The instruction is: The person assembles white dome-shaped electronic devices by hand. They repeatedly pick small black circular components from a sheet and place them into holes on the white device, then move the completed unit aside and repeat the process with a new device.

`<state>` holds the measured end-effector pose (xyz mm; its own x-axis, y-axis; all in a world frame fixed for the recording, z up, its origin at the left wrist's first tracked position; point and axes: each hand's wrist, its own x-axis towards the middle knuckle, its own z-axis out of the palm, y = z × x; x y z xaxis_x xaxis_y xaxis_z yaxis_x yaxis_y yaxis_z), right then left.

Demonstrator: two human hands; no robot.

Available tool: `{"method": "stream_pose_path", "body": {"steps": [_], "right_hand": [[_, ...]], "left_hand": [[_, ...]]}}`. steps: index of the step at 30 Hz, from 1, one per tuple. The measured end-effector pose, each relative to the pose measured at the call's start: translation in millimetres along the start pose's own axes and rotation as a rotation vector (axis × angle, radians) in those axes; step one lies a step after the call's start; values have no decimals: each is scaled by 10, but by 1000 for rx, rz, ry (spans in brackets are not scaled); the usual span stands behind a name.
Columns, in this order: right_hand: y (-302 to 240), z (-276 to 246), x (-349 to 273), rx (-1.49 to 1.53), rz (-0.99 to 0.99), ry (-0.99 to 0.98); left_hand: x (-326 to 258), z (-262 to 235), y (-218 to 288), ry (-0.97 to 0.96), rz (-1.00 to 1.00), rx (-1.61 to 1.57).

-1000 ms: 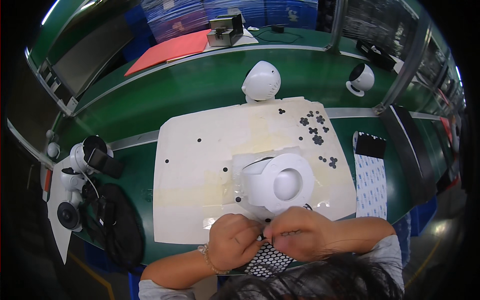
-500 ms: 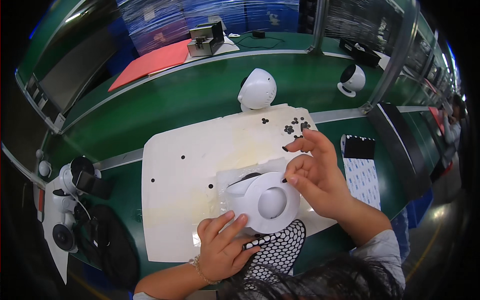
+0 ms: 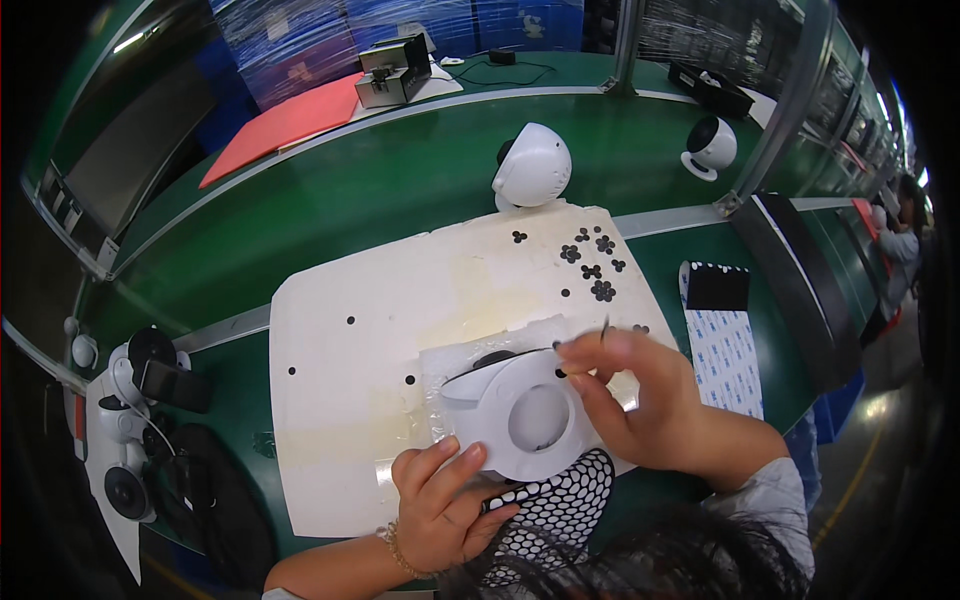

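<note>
Your right hand (image 3: 640, 400) is pinching a thin dark tool and a small black piece over the white round housing (image 3: 525, 415) at centre frame. Your left hand (image 3: 445, 505) is gripping its lower edge, above the black perforated sheet (image 3: 560, 505) on the white mat (image 3: 370, 340).

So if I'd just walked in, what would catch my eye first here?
Probably the two hands at the bottom middle: the left hand steadies a round white shell on a pale mat, while the right hand pinches something small and dark above it. Next, the scatter of small black pads at the mat's far right corner, and a white dome-shaped device just beyond on the green bench.
</note>
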<state>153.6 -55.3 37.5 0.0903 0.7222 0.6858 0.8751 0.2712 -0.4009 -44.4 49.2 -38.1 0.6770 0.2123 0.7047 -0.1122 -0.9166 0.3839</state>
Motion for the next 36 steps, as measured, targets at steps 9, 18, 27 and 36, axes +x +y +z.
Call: {"method": "stream_pose_path", "body": {"steps": [9, 18, 27, 36], "right_hand": [[-72, 112, 191, 347, 101, -32], [-48, 192, 264, 424, 163, -143], [-75, 258, 189, 396, 208, -104], [-192, 20, 36, -140, 41, -66]], "left_hand": [[37, -108, 47, -66, -57, -63], [78, -54, 47, -52, -25, -26], [57, -67, 29, -46, -21, -37], [71, -86, 58, -76, -22, -27]]}}
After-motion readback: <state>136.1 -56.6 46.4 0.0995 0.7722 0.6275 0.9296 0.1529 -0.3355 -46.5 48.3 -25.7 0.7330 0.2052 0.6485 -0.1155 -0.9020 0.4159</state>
